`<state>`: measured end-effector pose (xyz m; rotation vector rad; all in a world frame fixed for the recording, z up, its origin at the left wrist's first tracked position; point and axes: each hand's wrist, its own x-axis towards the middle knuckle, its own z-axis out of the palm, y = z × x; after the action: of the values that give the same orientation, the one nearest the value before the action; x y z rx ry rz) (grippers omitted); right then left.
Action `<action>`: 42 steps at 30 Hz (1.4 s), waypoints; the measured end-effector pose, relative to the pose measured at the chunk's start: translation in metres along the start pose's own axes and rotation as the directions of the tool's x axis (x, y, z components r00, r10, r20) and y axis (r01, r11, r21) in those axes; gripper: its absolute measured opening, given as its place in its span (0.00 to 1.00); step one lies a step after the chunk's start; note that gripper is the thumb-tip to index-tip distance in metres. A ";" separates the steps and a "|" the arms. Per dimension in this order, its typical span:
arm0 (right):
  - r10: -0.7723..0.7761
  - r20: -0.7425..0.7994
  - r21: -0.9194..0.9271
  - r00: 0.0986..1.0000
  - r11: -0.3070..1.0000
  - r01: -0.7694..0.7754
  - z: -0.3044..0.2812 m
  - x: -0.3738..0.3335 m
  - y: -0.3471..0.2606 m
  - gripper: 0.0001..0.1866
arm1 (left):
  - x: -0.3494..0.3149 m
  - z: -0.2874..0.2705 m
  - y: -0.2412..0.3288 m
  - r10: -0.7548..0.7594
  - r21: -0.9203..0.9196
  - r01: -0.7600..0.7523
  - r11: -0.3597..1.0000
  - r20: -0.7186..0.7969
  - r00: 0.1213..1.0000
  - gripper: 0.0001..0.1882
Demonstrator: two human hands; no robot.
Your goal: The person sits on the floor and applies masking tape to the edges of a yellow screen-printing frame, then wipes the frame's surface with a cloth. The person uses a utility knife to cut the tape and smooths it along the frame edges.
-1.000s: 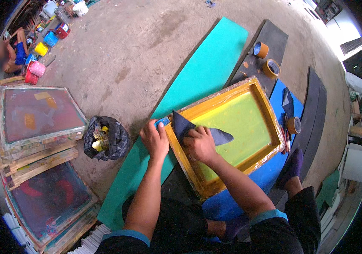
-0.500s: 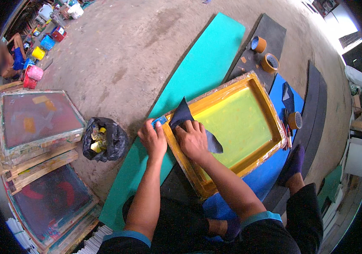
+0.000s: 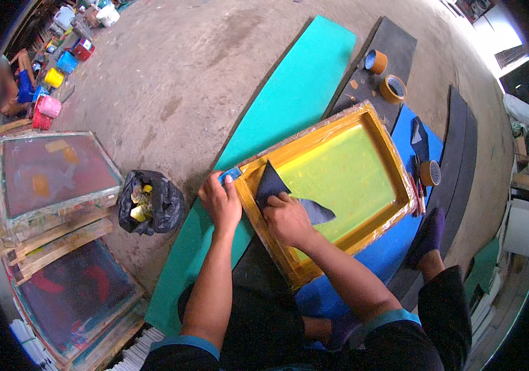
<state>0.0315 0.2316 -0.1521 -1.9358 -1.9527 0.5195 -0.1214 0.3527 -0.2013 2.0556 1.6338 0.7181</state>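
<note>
One yellow-edged printing screen (image 3: 385, 154) lies at centre; three rolls of brown tape (image 3: 388, 95) sit at upper right, one black plastic bag (image 3: 173, 201) at centre left. Teal (image 3: 295, 93) and blue foam mats (image 3: 366, 266) cover part of a concrete floor (image 3: 202, 80); a person (image 3: 8, 93) sits at upper left near paint buckets (image 3: 54, 78). The left hand (image 3: 221, 201) grips a small blue piece (image 3: 231, 174) at the screen's left corner; the right hand (image 3: 289, 221), fingers curled, clutches a dark cloth (image 3: 270, 182) inside the screen's left end.
</note>
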 end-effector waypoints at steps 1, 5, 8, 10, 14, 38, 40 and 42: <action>0.009 -0.022 0.081 1.000 0.997 -0.008 0.003 -0.003 0.001 0.06 | 0.000 0.001 0.000 0.006 -0.003 -0.006 1.000 -0.005 1.000 0.17; 0.049 -0.085 0.129 0.995 0.991 -0.037 0.023 0.027 0.011 0.05 | 0.001 0.001 0.003 0.016 -0.025 -0.016 1.000 -0.003 1.000 0.16; 0.196 -0.080 0.160 0.977 0.970 -0.182 0.028 0.057 0.011 0.06 | 0.002 0.002 0.000 0.040 -0.030 -0.040 0.999 -0.001 0.999 0.16; 0.325 0.021 0.172 0.946 0.930 -0.323 0.013 0.061 0.000 0.09 | 0.001 0.002 -0.003 0.032 -0.018 -0.032 0.999 0.002 0.999 0.15; 0.316 0.167 0.228 0.934 0.909 -0.348 -0.017 0.028 -0.012 0.05 | 0.000 -0.001 -0.004 -0.002 -0.015 0.002 1.000 0.003 1.000 0.16; 0.242 0.133 0.105 0.961 0.961 -0.256 0.008 0.075 0.005 0.07 | 0.004 -0.002 0.002 -0.003 -0.096 0.007 0.995 0.041 0.999 0.16; 0.263 0.293 0.105 0.919 0.947 -0.305 -0.004 0.052 0.002 0.07 | 0.003 -0.004 0.003 0.009 -0.044 -0.008 0.999 0.014 1.000 0.16; 0.219 0.433 0.053 0.875 0.962 -0.267 -0.017 0.021 -0.006 0.06 | 0.002 -0.005 -0.001 0.013 -0.011 -0.013 1.000 -0.006 1.000 0.16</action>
<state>0.0347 0.2526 -0.1347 -2.1443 -1.8668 1.1834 -0.1249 0.3546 -0.1981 2.0606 1.6175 0.7362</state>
